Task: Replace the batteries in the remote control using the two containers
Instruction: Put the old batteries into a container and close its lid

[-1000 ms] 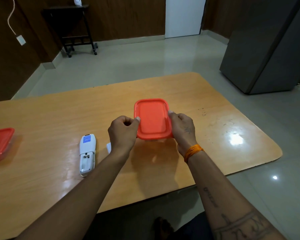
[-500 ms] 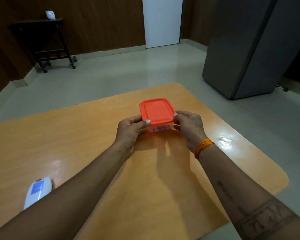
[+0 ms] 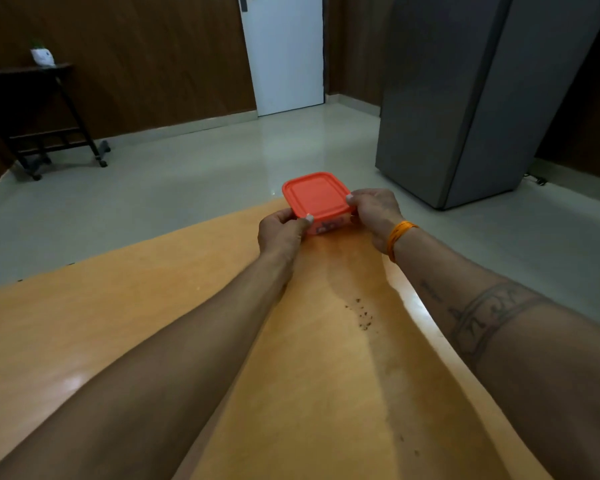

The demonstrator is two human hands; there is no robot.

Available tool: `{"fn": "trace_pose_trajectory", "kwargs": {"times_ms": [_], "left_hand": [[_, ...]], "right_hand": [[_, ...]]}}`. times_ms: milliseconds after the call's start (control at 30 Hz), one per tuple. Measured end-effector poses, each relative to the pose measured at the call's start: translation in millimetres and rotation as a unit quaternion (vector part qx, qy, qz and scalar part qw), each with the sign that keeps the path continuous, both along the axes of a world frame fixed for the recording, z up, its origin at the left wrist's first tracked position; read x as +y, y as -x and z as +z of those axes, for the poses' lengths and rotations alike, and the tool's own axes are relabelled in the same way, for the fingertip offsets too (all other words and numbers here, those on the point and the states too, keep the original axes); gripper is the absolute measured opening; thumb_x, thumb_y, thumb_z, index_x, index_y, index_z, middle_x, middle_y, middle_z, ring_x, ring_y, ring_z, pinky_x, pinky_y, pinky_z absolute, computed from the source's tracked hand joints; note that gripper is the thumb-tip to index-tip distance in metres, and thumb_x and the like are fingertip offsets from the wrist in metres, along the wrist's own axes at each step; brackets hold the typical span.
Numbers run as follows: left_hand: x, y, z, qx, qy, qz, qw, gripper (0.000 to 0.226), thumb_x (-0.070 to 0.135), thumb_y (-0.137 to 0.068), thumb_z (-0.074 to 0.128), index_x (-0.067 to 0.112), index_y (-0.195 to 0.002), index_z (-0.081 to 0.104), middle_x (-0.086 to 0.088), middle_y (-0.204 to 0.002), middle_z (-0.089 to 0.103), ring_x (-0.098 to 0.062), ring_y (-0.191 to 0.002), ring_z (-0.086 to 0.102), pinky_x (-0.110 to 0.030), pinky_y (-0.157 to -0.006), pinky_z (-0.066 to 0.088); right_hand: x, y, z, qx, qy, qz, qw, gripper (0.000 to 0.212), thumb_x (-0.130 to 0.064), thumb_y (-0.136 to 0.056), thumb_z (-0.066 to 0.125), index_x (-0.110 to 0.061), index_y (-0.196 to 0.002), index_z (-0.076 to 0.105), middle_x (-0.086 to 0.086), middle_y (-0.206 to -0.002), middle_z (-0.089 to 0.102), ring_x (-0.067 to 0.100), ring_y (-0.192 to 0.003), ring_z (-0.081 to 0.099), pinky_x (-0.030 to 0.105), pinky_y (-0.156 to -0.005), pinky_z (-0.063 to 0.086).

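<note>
Both hands grip the orange-lidded container [image 3: 317, 202] near the table's [image 3: 118, 323] far edge, left hand [image 3: 280, 233] and right hand [image 3: 373, 211] curled round opposite sides; light, rigid, smooth plastic, best held by its walls below the lid rim

Orange table [image 3: 84, 341] — container [image 3: 317, 199], crumbs [image 3: 362, 315]

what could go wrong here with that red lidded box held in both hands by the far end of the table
1. The box sits close to the table's far edge; a push while handling it could send it onto the floor.
2. The left hand and right hand pinch the lid at its rims; if it pops off suddenly, whatever is inside could spill.
3. The remote is out of view now, so reaching back for it would be done half blind.
</note>
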State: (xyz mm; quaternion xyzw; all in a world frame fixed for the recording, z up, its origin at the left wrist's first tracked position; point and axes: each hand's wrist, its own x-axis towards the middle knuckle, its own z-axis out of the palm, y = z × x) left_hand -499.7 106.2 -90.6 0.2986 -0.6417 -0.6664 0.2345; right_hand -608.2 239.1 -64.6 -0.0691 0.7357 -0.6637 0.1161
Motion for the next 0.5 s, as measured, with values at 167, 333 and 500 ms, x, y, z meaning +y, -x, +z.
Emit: {"fn": "trace_pose_trajectory", "kwargs": {"times_ms": [167, 333, 500], "left_hand": [[-4.9, 21.0, -3.6, -0.004, 0.033, 0.02, 0.999, 0.063, 0.035, -0.073, 0.083, 0.012, -0.13, 0.073, -0.003, -0.117, 0.079, -0.021, -0.106, 0.074, -0.043, -0.102, 0.058], [-8.3, 19.5, -5.2, 0.004, 0.011, 0.046, 0.999, 0.082, 0.052, -0.06, 0.086, 0.011, -0.129, 0.071, -0.004, -0.117, 0.078, -0.022, -0.106, 0.074, -0.042, -0.104, 0.057], [3.4, -24.0, 3.8, 0.001, -0.013, 0.055, 0.998, 0.067, 0.045, -0.078, 0.087, 0.011, -0.132, 0.067, -0.007, -0.119, 0.075, -0.018, -0.095, 0.074, -0.039, -0.099, 0.06]], "right_hand": [[-11.7, 34.4, -19.1, -0.007, -0.014, 0.027, 1.0, 0.041, -0.032, -0.074, 0.069, 0.004, -0.094, 0.074, 0.015, -0.091, 0.073, 0.035, -0.091, 0.072, 0.064, -0.094, 0.056], [-3.9, 18.7, -22.1, 0.002, 0.003, -0.02, 1.0, 0.028, -0.036, -0.081, 0.066, -0.011, -0.071, 0.065, 0.01, -0.074, 0.062, 0.028, -0.072, 0.059, 0.042, -0.069, 0.05], [12.4, -23.5, -29.3, 0.04, 0.016, -0.075, 0.996, 0.036, -0.04, -0.082, 0.059, -0.005, -0.074, 0.06, 0.005, -0.075, 0.046, 0.021, -0.07, 0.044, 0.035, -0.067, 0.04]]}}
